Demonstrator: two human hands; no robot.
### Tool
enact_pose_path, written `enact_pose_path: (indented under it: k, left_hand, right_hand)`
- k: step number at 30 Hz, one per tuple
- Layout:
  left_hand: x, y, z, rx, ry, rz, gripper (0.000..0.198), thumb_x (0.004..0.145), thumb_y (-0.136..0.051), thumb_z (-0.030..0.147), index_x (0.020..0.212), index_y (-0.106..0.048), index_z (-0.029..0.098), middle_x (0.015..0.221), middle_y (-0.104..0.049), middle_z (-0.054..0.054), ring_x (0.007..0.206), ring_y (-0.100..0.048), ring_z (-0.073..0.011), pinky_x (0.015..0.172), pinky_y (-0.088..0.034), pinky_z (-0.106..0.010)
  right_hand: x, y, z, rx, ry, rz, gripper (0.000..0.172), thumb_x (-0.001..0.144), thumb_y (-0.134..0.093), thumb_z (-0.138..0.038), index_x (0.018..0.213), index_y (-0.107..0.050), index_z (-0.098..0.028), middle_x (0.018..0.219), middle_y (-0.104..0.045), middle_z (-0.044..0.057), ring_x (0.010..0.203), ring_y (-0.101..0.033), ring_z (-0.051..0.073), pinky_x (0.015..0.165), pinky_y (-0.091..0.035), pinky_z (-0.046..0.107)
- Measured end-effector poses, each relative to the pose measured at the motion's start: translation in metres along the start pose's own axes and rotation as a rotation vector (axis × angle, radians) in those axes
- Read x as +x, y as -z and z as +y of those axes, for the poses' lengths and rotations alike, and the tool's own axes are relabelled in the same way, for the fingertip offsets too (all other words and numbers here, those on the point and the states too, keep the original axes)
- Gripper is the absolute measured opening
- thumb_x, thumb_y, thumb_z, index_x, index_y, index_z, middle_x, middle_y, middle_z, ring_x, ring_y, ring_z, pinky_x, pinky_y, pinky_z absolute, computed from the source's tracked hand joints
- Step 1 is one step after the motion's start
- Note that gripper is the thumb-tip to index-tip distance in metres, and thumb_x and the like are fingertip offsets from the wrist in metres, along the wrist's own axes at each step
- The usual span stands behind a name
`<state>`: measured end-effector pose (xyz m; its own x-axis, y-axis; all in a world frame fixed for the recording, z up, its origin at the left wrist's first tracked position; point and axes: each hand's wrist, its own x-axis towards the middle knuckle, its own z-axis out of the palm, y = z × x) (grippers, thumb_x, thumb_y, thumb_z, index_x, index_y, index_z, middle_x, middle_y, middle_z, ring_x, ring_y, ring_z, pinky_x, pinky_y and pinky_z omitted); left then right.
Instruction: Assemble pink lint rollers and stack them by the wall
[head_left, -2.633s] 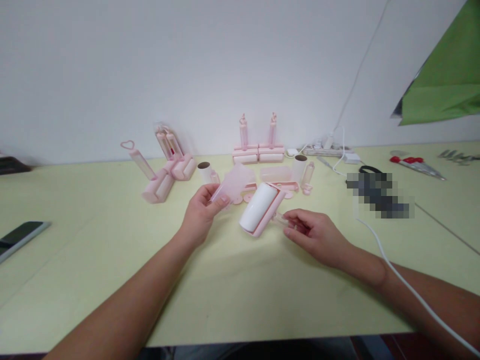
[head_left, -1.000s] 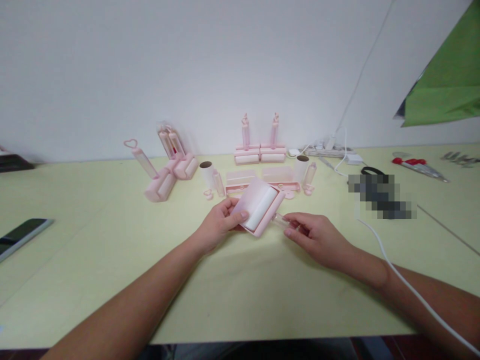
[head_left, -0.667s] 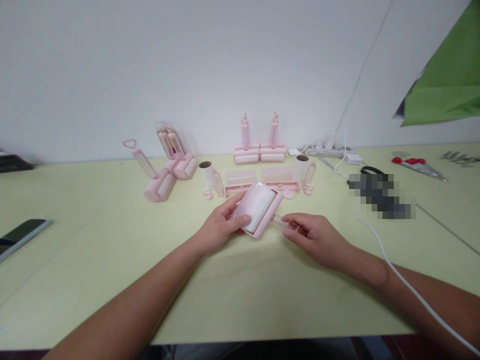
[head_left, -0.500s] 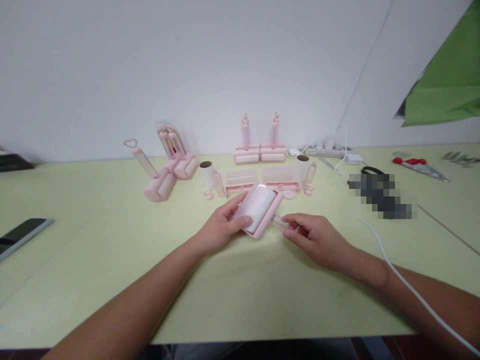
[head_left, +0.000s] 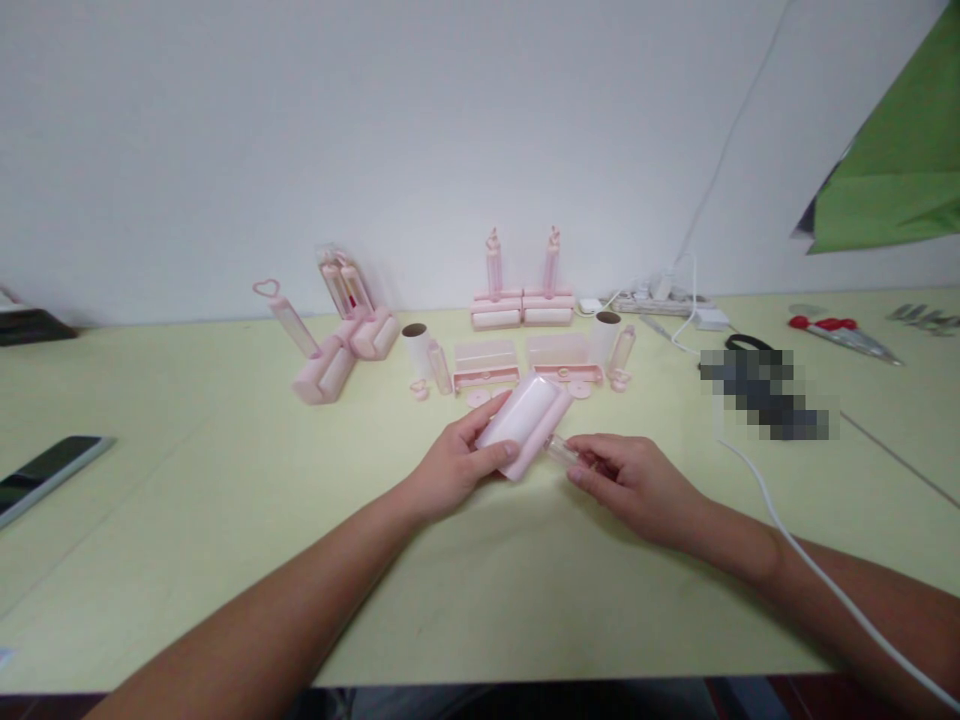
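Observation:
A pink lint roller (head_left: pixel 527 418) is held tilted above the table in front of me. My left hand (head_left: pixel 454 468) is closed around its head, thumb across the lower edge of the cover and fingers partly hidden behind. The clear cover lies over the white roll. My right hand (head_left: pixel 637 482) pinches the roller's clear handle (head_left: pixel 559 450), whose far end is hidden by the fingers. Just behind are lint roller parts: two pink trays with clear covers (head_left: pixel 485 357), white paper rolls (head_left: pixel 604 340), clear handles (head_left: pixel 440 367) and small pink discs (head_left: pixel 478 398).
Two assembled lint rollers (head_left: pixel 496 310) stand against the wall, and more (head_left: pixel 325 370) stand at the left. A phone (head_left: pixel 52 475) lies far left. At the right are a power strip (head_left: pixel 660 300), red-handled scissors (head_left: pixel 847 335), a blurred dark object (head_left: pixel 765 390) and a white cable (head_left: pixel 757 490).
The clear cover on the held lint roller has swung down over its white roll. The roller has turned slightly in my left hand; my right hand still pinches the handle.

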<state>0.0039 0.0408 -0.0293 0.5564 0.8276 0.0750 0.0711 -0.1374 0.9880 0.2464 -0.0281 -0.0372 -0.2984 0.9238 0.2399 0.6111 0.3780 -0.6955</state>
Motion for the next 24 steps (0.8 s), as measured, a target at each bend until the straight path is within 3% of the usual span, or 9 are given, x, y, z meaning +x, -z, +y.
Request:
enact_pose_path:
  k: [3, 7, 11, 14, 16, 18, 21, 24]
  left_hand:
    - [0.0, -0.002, -0.003, 0.047, 0.024, 0.02, 0.066, 0.085, -0.068, 0.042, 0.144, -0.049, 0.02, 0.144, -0.052, -0.009, 0.127, -0.05, -0.0305, 0.104, -0.039, -0.038]
    - [-0.004, -0.001, -0.003, 0.238, -0.033, 0.154, 0.064, 0.09, -0.058, 0.048, 0.144, -0.045, 0.018, 0.13, -0.059, -0.013, 0.11, -0.059, -0.0274, 0.093, -0.046, -0.038]
    - [-0.015, -0.005, 0.017, 0.788, -0.381, 0.271, 0.065, 0.083, -0.066, 0.045, 0.14, -0.046, 0.019, 0.141, -0.049, -0.017, 0.126, -0.047, -0.033, 0.103, -0.037, -0.047]
    - [-0.026, -0.024, 0.035, 1.127, -0.594, 0.131, 0.044, 0.087, -0.061, 0.033, 0.129, -0.055, 0.02, 0.13, -0.057, -0.015, 0.125, -0.047, -0.0314, 0.106, -0.029, -0.051]
    - [-0.03, -0.041, 0.042, 1.233, -0.606, -0.026, 0.035, 0.09, -0.055, 0.025, 0.125, -0.056, 0.02, 0.12, -0.064, -0.012, 0.119, -0.052, -0.0283, 0.107, -0.026, -0.052]
    - [-0.029, -0.054, 0.042, 1.304, -0.578, -0.108, 0.034, 0.091, -0.052, 0.021, 0.125, -0.055, 0.017, 0.113, -0.065, -0.011, 0.112, -0.054, -0.0271, 0.106, -0.027, -0.052]
    - [-0.022, -0.061, 0.039, 1.366, -0.573, -0.124, 0.037, 0.092, -0.05, 0.019, 0.128, -0.052, 0.015, 0.109, -0.065, -0.012, 0.106, -0.056, -0.0268, 0.102, -0.031, -0.051]
    - [-0.012, -0.055, 0.041, 1.368, -0.665, -0.118, 0.033, 0.096, -0.045, 0.021, 0.128, -0.052, 0.015, 0.106, -0.066, -0.012, 0.102, -0.057, -0.0256, 0.096, -0.034, -0.048]
  right_hand:
    - [0.0, -0.002, -0.001, 0.146, -0.09, -0.047, 0.021, 0.093, -0.055, -0.033, 0.097, -0.068, -0.017, 0.064, -0.054, -0.003, 0.055, -0.05, 0.011, 0.051, -0.038, 0.023]
    - [-0.001, -0.007, 0.001, 0.37, -0.253, -0.088, 0.028, 0.091, -0.057, -0.041, 0.105, -0.066, -0.018, 0.061, -0.05, -0.005, 0.047, -0.05, 0.01, 0.04, -0.039, 0.021]
    - [0.002, -0.008, 0.002, 0.591, -0.393, -0.136, 0.035, 0.086, -0.061, -0.048, 0.101, -0.063, -0.016, 0.053, -0.052, -0.007, 0.04, -0.049, 0.01, 0.037, -0.042, 0.02]
    - [0.004, -0.009, 0.0, 0.739, -0.44, -0.171, 0.035, 0.084, -0.062, -0.051, 0.088, -0.061, -0.016, 0.051, -0.056, -0.005, 0.036, -0.05, 0.009, 0.036, -0.042, 0.02]
    - [0.005, -0.008, -0.003, 0.819, -0.464, -0.19, 0.033, 0.082, -0.064, -0.049, 0.083, -0.06, -0.016, 0.051, -0.058, -0.004, 0.037, -0.051, 0.01, 0.036, -0.043, 0.02]
    - [0.006, -0.007, -0.007, 0.882, -0.479, -0.213, 0.029, 0.08, -0.067, -0.044, 0.081, -0.06, -0.016, 0.051, -0.059, -0.004, 0.039, -0.053, 0.01, 0.038, -0.045, 0.02]
    - [0.005, -0.003, -0.012, 0.951, -0.466, -0.238, 0.027, 0.078, -0.068, -0.042, 0.077, -0.059, -0.016, 0.051, -0.057, -0.005, 0.039, -0.051, 0.009, 0.038, -0.045, 0.02]
    - [0.004, 0.002, -0.011, 0.999, -0.441, -0.213, 0.031, 0.076, -0.071, -0.045, 0.079, -0.061, -0.016, 0.052, -0.055, -0.006, 0.037, -0.048, 0.009, 0.036, -0.044, 0.021]
